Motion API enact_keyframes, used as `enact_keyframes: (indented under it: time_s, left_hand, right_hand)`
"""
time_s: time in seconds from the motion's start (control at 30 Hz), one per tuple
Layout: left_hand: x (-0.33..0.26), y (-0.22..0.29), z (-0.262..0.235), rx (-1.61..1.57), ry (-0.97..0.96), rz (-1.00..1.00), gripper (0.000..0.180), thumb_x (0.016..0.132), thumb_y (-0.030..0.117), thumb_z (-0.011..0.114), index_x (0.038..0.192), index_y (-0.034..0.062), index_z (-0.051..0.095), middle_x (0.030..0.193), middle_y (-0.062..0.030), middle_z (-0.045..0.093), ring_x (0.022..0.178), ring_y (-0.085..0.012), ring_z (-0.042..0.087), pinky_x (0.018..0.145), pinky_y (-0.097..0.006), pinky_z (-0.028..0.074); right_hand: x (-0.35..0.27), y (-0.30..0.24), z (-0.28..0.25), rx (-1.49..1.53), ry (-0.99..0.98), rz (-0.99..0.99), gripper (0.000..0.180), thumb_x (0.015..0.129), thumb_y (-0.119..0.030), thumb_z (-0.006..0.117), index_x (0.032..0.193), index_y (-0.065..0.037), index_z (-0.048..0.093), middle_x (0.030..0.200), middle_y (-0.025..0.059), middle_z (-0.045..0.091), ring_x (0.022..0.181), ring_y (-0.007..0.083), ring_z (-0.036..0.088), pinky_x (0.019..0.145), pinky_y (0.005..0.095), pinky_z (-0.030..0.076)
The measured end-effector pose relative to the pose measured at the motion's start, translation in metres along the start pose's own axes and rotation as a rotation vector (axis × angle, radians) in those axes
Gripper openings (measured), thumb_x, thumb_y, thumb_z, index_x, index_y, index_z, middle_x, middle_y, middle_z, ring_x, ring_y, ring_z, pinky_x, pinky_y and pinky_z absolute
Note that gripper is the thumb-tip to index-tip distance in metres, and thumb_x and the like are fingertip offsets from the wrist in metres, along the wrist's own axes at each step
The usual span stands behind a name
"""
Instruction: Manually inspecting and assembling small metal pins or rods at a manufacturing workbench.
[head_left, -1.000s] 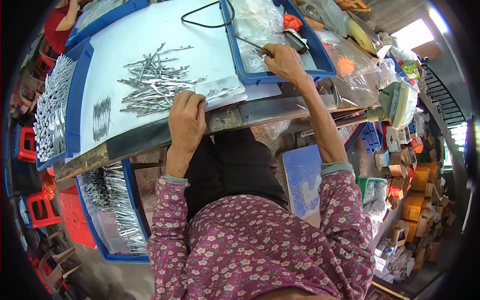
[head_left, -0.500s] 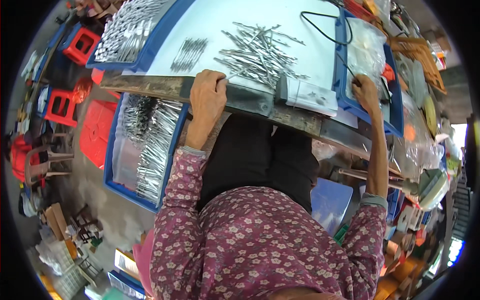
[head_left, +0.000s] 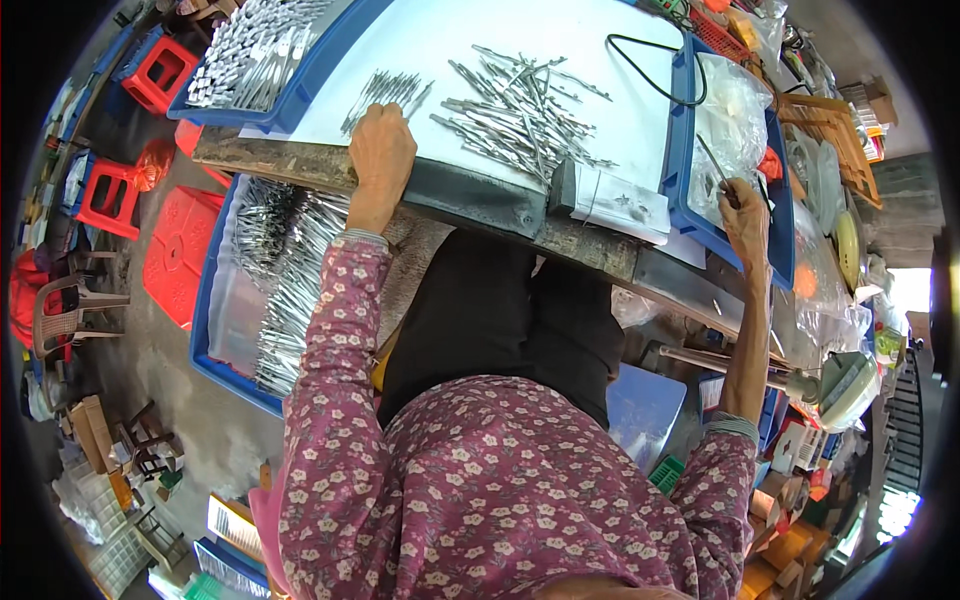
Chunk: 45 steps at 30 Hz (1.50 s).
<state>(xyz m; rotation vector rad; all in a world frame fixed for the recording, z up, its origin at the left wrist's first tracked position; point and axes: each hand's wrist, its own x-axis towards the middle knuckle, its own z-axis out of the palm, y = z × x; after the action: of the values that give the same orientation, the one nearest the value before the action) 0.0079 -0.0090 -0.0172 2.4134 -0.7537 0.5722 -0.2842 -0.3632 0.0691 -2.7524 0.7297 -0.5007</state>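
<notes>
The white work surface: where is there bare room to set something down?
The widest bare patch lies beyond the metal heap, between the left blue tray and the black cord. A narrower one separates the heap from the right blue tray. Around the left hand and small metal row, it's crowded.

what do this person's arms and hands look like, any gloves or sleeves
The left hand and right hand wear no gloves. The sleeves are maroon-purple, printed with small pale flowers, and end in greyish cuffs.
</notes>
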Motion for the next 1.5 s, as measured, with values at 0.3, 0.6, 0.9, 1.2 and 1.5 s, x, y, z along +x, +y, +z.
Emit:
enact_keyframes:
  time_s: [0.3, 0.6, 0.9, 1.2, 1.5]
  left_hand:
    - [0.002, 0.013, 0.004, -0.151, 0.01, 0.179, 0.012, 0.075, 0.001, 0.053, 0.084, 0.0028, 0.06, 0.086, -0.0137, 0.049, 0.083, -0.0323, 0.052, 0.066, -0.04, 0.047]
    - [0.006, 0.008, 0.009, -0.171, -0.178, 0.272, 0.01, 0.072, 0.003, 0.061, 0.082, 0.0037, 0.058, 0.083, -0.0119, 0.05, 0.084, -0.0306, 0.049, 0.071, -0.04, 0.044]
    - [0.003, 0.001, -0.004, -0.198, -0.226, 0.394, 0.014, 0.075, 0.004, 0.06, 0.085, 0.0024, 0.051, 0.083, -0.0127, 0.05, 0.083, -0.0319, 0.048, 0.07, -0.04, 0.041]
    - [-0.004, 0.029, -0.036, -0.601, -0.249, 0.154, 0.01, 0.08, 0.007, 0.056, 0.086, -0.0009, 0.054, 0.079, -0.0151, 0.059, 0.074, -0.0305, 0.055, 0.067, -0.037, 0.043]
    - [-0.008, 0.053, -0.053, -0.701, -0.162, 0.03, 0.011, 0.085, 0.008, 0.053, 0.092, 0.0004, 0.058, 0.073, -0.0073, 0.06, 0.066, -0.0131, 0.056, 0.061, -0.025, 0.043]
  right_hand:
    - [-0.025, -0.008, -0.033, 0.119, -0.033, 0.132, 0.016, 0.075, -0.012, 0.053, 0.085, 0.0, 0.059, 0.062, 0.0097, 0.053, 0.056, 0.014, 0.05, 0.056, 0.0276, 0.041]
    - [-0.021, -0.023, -0.028, 0.043, -0.169, 0.146, 0.02, 0.07, -0.011, 0.053, 0.084, 0.002, 0.06, 0.066, 0.0139, 0.059, 0.061, 0.0191, 0.057, 0.059, 0.0306, 0.044]
    - [0.009, -0.016, -0.006, 0.247, -0.287, 0.1, 0.017, 0.066, -0.007, 0.053, 0.077, 0.005, 0.059, 0.057, 0.0018, 0.05, 0.052, 0.0081, 0.044, 0.048, 0.0236, 0.034]
    - [0.022, -0.023, 0.0, 0.45, -0.386, 0.205, 0.014, 0.068, -0.006, 0.058, 0.079, 0.001, 0.062, 0.059, -0.0031, 0.049, 0.051, 0.0048, 0.041, 0.048, 0.0195, 0.032]
    - [0.009, -0.027, -0.018, 0.53, -0.08, 0.135, 0.015, 0.079, -0.013, 0.059, 0.089, -0.002, 0.061, 0.069, -0.0015, 0.054, 0.059, 0.0042, 0.045, 0.051, 0.0174, 0.034]
